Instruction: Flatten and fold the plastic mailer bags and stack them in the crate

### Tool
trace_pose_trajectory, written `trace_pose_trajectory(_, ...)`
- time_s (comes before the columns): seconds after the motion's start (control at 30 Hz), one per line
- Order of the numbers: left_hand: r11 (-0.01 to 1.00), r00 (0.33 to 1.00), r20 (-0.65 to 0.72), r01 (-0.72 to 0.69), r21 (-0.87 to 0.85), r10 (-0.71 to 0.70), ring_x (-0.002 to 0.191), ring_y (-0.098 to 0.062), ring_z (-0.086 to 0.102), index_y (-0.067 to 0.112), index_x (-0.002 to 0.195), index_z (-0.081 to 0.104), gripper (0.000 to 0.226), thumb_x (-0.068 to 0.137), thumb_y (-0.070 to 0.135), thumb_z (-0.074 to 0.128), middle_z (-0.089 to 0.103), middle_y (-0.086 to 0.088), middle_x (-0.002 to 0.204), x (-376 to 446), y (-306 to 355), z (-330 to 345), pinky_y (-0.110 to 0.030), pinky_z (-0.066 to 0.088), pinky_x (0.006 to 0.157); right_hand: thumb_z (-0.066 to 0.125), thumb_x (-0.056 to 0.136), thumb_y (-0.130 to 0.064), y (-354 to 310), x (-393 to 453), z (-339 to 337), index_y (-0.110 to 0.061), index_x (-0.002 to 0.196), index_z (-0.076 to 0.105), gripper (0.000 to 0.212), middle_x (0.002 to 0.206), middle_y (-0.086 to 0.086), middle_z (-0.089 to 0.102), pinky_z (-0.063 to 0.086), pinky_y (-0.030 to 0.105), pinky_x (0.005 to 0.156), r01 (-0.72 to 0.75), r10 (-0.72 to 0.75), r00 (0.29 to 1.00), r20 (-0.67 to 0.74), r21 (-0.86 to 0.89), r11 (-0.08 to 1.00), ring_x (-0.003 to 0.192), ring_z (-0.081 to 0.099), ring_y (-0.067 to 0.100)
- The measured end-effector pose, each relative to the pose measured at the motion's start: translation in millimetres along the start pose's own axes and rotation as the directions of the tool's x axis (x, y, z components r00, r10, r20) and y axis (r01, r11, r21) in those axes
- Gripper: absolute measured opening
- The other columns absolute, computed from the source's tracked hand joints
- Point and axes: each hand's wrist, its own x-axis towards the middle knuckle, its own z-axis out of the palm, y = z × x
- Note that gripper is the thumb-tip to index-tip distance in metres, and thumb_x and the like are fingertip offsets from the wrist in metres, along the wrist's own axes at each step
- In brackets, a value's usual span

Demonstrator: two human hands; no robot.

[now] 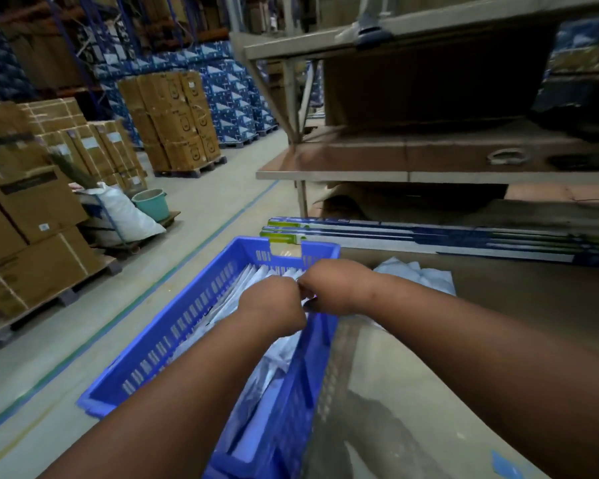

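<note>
step: tucking bags upright into crate point(173, 335) | left hand point(272, 305) curled over folded bags point(242, 292), grip hidden, cannot tell | right hand point(336, 288) curled at same spot, likely pinching a bag edge, unclear | loose bags point(419, 276) waiting on cardboard just beside crate | standing on edge probably to pack tight

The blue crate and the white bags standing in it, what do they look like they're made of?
The blue crate looks like moulded rigid plastic: uniform colour, slotted walls, slight sheen. The white mailer bags filed upright inside it seem thin plastic film, pale and faintly glossy with soft creases, though blur leaves that open. Both hands are bunched over them.
</note>
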Motion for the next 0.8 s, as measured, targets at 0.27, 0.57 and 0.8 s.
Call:
trace_pose_trajectory(0.27,0.962,0.96,-0.098,-0.269,-0.037,0.264,0.101,-0.029,0.071,0.024,0.105,0.074,0.027,0.085,0.041,0.068,0.073,-0.004,0.103,31.1,135.3,1.8,-0.032,0.049,0.073,0.068,0.092,-0.04,102.8,-111.4,18.8,-0.034,0.107,0.071,0.016,0.109,-0.007,0.072,0.051,0.035,0.075,-0.231,0.243,0.966,-0.084,0.127,0.965,0.1,0.063,0.02)
trace_pose_trajectory(0.57,0.948,0.965,0.0,-0.258,-0.184,0.263,0.085,-0.016,0.061,0.027,0.09,0.064,0.019,0.088,0.046,0.069,0.07,0.005,0.095,47.6,206.6,106.8,-0.03,0.045,0.068,0.064,0.089,-0.052,167.4,-177.0,162.5,-0.038,0.121,0.065,0.035,0.119,-0.008,0.061,0.054,0.035,0.084,-0.507,0.557,0.83,0.015,0.436,0.744,0.11,0.063,0.021)
trace_pose_trajectory(0.8,0.956,0.987,0.073,-0.119,-0.266,0.143,0.076,-0.012,0.065,0.021,0.072,0.066,0.022,0.081,0.04,0.073,0.071,0.007,0.076,53.2,205.8,131.6,-0.027,0.041,0.065,0.067,0.09,-0.06,172.5,-114.5,199.4,-0.023,0.121,0.061,0.049,0.122,0.006,0.057,0.056,0.039,0.082,-0.596,0.761,0.644,-0.076,0.574,0.562,0.105,0.064,0.028)
